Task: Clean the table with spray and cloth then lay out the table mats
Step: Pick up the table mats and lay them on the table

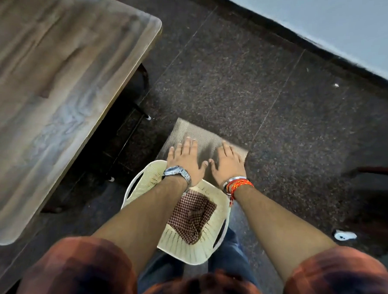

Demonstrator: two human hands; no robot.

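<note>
A grey woven table mat sticks out over the far rim of a cream plastic basket on the floor in front of me. My left hand, with a watch on its wrist, and my right hand, with a bangle and red threads, both lie on the mat with fingers spread and thumbs near each other. Whether the fingers curl under the mat's edges is hidden. A brown checked cloth lies in the basket. The wooden table stands to the left, its top bare. No spray bottle shows.
Dark speckled floor tiles spread to the right, up to a pale wall at the upper right. Black table legs stand under the table's near corner. A small white object lies on the floor at right.
</note>
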